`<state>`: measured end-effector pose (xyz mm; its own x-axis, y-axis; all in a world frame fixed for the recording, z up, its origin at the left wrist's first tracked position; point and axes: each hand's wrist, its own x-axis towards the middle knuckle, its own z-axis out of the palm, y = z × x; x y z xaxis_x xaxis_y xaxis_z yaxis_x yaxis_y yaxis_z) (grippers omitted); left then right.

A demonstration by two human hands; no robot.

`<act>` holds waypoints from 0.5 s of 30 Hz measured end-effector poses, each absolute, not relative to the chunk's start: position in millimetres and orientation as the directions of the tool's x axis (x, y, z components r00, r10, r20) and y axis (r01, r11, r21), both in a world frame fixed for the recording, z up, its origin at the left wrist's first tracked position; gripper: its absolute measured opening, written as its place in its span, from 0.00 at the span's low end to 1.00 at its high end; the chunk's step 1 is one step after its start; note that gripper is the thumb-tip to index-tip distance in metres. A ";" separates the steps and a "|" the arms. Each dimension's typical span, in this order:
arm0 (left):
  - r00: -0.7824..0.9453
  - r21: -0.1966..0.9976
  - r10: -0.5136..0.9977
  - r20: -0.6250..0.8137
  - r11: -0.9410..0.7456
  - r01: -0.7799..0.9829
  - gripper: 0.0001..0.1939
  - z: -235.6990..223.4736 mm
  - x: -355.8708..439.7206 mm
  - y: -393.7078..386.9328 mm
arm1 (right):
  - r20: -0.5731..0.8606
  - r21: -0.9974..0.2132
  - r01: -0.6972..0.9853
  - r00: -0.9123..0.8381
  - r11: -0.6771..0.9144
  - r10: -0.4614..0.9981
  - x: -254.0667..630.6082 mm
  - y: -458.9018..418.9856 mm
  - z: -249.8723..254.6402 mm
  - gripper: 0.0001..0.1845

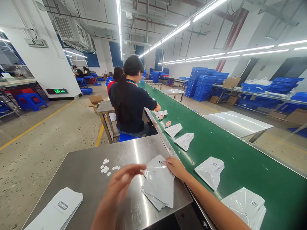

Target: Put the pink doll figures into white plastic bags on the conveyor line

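Observation:
My left hand point(122, 180) hovers over the steel table point(96, 166), fingers bunched in a pinch at the left edge of a small stack of clear plastic bags point(159, 188). My right hand point(176, 166) rests on the top right corner of that stack, fingers pressed onto the top bag. Several small white round stickers point(106, 166) lie on the table just left of my left hand. A pile of white printed cards point(57, 210) sits at the table's near left corner.
A green conveyor belt point(240, 166) runs along my right carrying several plastic bags point(211, 171). A seated person in a dark shirt point(130, 102) works at the belt ahead. Blue crates point(203, 84) are stacked beyond, with more workers far left.

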<state>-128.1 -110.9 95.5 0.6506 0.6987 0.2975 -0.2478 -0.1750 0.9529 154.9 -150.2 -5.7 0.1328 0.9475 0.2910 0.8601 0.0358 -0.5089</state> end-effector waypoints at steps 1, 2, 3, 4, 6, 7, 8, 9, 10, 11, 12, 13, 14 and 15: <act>0.672 0.967 0.698 0.248 -0.139 -0.212 0.22 91.7 -110.4 -96.9 | 0.304 -0.507 0.859 0.101 0.071 0.947 155.6 -152.5 -3.3 0.18; 0.688 0.979 0.697 0.204 -0.137 -0.152 0.23 86.8 -93.2 -84.3 | 0.324 -0.505 0.856 0.070 0.110 0.944 156.1 -155.2 0.5 0.17; 0.706 0.983 0.688 0.171 -0.164 -0.078 0.26 81.3 -77.5 -73.2 | 0.347 -0.504 0.851 0.043 0.148 0.937 156.3 -158.0 5.9 0.16; 0.729 0.981 0.671 0.134 -0.192 -0.003 0.31 75.6 -63.5 -63.9 | 0.371 -0.505 0.843 0.021 0.183 0.929 156.1 -160.6 12.8 0.16; 0.813 0.976 0.581 0.053 -0.204 0.082 0.38 65.6 -41.6 -50.1 | 0.407 -0.513 0.824 -0.015 0.242 0.913 155.3 -162.9 29.9 0.17; 0.857 0.981 0.515 0.002 -0.166 0.097 0.38 61.7 -33.3 -45.0 | 0.417 -0.514 0.816 -0.032 0.265 0.908 155.2 -161.6 39.2 0.18; 0.894 0.989 0.446 -0.044 -0.109 0.103 0.36 58.4 -26.3 -40.7 | 0.423 -0.513 0.810 -0.051 0.286 0.904 155.9 -158.1 48.4 0.19; 0.917 0.993 0.391 -0.079 -0.047 0.106 0.31 55.5 -20.1 -36.7 | 0.424 -0.514 0.800 -0.076 0.309 0.902 158.0 -152.0 57.2 0.19; 0.926 0.994 0.363 -0.100 0.006 0.105 0.26 52.5 -14.5 -32.8 | 0.410 -0.527 0.783 -0.104 0.329 0.906 162.0 -143.5 65.5 0.18; 0.925 0.994 0.364 -0.109 0.045 0.100 0.23 49.4 -9.3 -28.9 | 0.371 -0.569 0.758 -0.109 0.319 0.922 168.2 -132.8 73.4 0.17; 0.916 0.994 0.387 -0.109 0.067 0.090 0.22 45.7 -4.5 -25.1 | 0.315 -0.630 0.726 -0.085 0.275 0.945 176.4 -120.6 81.2 0.15; 0.901 0.994 0.421 -0.104 0.080 0.078 0.22 41.7 -0.4 -21.6 | 0.252 -0.694 0.689 -0.038 0.208 0.967 186.1 -107.5 89.2 0.14; 0.883 0.993 0.457 -0.104 0.102 0.065 0.24 37.3 2.9 -19.0 | 0.198 -0.746 0.652 0.022 0.135 0.980 196.1 -94.4 97.8 0.13; 0.863 0.990 0.493 -0.110 0.127 0.054 0.26 32.9 5.2 -17.6 | 0.169 -0.781 0.620 0.090 0.078 0.981 205.2 -82.0 107.0 0.13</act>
<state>5.2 -17.6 32.9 0.8630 0.4930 -0.1104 0.0539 0.1273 0.9904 205.2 -82.0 107.0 0.0898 0.9815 0.1691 0.6199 0.0778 -0.7808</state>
